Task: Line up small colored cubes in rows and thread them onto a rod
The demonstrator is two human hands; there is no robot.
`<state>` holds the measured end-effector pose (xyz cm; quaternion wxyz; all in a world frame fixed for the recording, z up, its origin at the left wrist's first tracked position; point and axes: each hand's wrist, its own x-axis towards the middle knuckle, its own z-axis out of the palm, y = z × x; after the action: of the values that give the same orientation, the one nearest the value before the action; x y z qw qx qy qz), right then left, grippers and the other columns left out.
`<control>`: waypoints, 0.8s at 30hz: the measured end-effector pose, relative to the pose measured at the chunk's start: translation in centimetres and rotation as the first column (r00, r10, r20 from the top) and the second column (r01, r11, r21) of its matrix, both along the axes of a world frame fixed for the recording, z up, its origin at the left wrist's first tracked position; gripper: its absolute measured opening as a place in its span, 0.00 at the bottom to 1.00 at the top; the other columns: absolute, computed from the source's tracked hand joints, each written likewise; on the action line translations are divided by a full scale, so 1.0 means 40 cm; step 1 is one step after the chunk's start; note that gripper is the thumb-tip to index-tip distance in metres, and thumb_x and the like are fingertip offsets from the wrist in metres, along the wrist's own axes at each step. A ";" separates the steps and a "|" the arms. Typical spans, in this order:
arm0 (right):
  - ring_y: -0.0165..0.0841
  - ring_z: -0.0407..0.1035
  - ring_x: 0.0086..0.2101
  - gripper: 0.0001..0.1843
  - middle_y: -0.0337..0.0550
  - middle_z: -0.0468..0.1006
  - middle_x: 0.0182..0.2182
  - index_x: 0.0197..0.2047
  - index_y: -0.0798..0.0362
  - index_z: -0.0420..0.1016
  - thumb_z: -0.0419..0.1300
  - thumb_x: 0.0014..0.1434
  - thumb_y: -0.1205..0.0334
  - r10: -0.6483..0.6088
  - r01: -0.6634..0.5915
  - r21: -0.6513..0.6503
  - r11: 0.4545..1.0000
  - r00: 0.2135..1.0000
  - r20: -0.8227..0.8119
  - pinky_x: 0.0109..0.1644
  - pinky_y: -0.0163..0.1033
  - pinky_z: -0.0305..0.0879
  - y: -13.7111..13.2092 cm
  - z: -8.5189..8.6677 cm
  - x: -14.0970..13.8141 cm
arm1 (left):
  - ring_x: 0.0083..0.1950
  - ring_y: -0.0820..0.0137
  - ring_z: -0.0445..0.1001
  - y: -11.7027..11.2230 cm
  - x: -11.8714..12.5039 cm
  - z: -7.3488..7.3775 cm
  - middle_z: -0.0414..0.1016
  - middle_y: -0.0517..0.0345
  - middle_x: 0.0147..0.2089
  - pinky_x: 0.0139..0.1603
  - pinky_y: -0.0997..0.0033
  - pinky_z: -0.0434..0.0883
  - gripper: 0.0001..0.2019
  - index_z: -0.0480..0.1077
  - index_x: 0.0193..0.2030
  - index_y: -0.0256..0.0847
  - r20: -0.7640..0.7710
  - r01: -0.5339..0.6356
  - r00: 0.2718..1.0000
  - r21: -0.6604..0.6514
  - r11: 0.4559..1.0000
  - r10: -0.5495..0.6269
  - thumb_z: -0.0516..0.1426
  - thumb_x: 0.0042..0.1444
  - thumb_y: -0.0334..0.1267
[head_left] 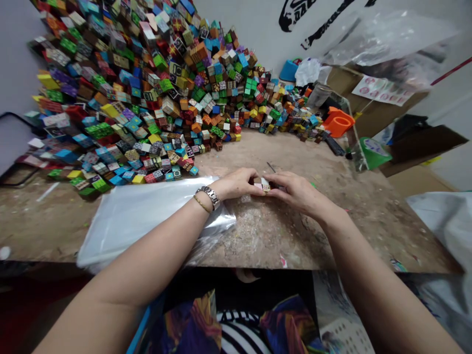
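Note:
Low over the worktable, my left hand [241, 183] and my right hand [295, 191] meet. Between their fingertips sit a few small printed cubes [265, 185], with white, brown and pale pink faces. My left thumb and fingers close on the left side of these cubes, and my right thumb and fingers close on the right side. Fingers hide part of the cubes, so their exact number is unclear. Under my left forearm lies a stack of clear plastic bags [125, 216].
A tall heap of colourful printed cubes [147, 98] covers the back left of the wooden worktable [258, 236]. At the back right are an orange plastic piece [337, 122], a green cone-shaped piece [374, 152] and cardboard boxes [424, 147]. The table's front edge runs close to my body.

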<state>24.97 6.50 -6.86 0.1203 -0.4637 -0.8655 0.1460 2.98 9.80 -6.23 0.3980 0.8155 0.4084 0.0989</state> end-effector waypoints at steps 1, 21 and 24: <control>0.47 0.73 0.50 0.23 0.53 0.80 0.52 0.62 0.51 0.74 0.58 0.67 0.54 -0.004 0.004 -0.001 1.000 1.000 0.004 0.54 0.52 0.69 0.001 -0.002 0.001 | 0.44 0.66 0.72 0.000 0.001 0.000 0.77 0.52 0.46 0.41 0.70 0.65 0.19 0.72 0.48 0.35 -0.006 0.011 1.000 0.007 1.000 -0.011 0.63 0.54 0.44; 0.44 0.73 0.53 0.22 0.50 0.79 0.55 0.62 0.48 0.72 0.57 0.67 0.58 -0.008 0.011 0.044 0.999 0.999 -0.053 0.57 0.52 0.69 -0.005 -0.040 0.001 | 0.52 0.58 0.72 -0.032 0.021 -0.025 0.74 0.43 0.51 0.53 0.62 0.69 0.16 0.72 0.49 0.34 -0.141 0.002 0.989 0.288 0.958 0.040 0.56 0.63 0.46; 0.45 0.72 0.54 0.23 0.53 0.78 0.56 0.64 0.51 0.71 0.56 0.68 0.56 -0.008 0.011 0.060 0.998 0.998 -0.059 0.58 0.52 0.68 -0.008 -0.044 0.001 | 0.53 0.57 0.72 -0.030 0.018 -0.023 0.74 0.42 0.51 0.54 0.61 0.69 0.16 0.71 0.50 0.34 -0.143 0.015 0.989 0.263 0.965 0.024 0.56 0.63 0.45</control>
<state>25.00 6.18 -8.62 0.1600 -0.4595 -0.8635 0.1328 3.72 8.61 -7.15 0.2554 0.8652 0.4213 0.0938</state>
